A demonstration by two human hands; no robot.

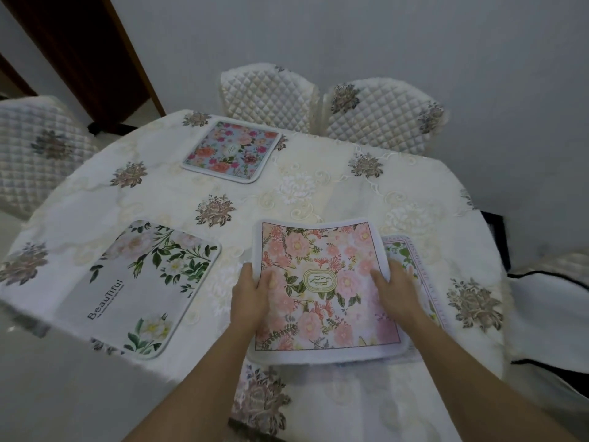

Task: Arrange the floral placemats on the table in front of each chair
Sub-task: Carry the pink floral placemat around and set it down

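Note:
A pink floral placemat (322,282) is held just above the near edge of the table (287,193), its far edge curling up. My left hand (251,295) grips its left side, thumb on top. My right hand (395,291) grips its right side the same way. Under it lies another placemat (411,260) with a pink border and lettering, mostly hidden. A white placemat (140,282) with green leaves and the word "Beautiful" lies at the near left. A blue placemat (232,151) with bright flowers lies at the far side.
The round table wears a cream embroidered cloth. Two quilted chairs (271,94) (382,113) stand at the far side against a grey wall, another chair (35,145) at the left. A white-covered seat (548,314) with black trim is at the right.

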